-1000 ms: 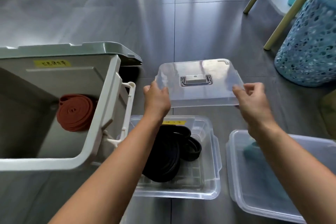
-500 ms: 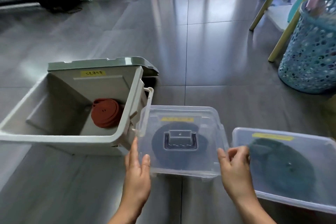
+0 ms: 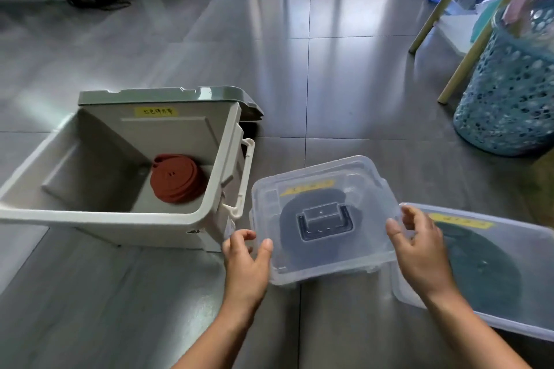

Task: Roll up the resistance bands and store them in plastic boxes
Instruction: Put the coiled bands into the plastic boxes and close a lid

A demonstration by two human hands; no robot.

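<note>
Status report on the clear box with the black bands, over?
Left hand thumb on lid, right hand gripping its right edge. Lid sits over black band in clear box. Second box close at right.
</note>
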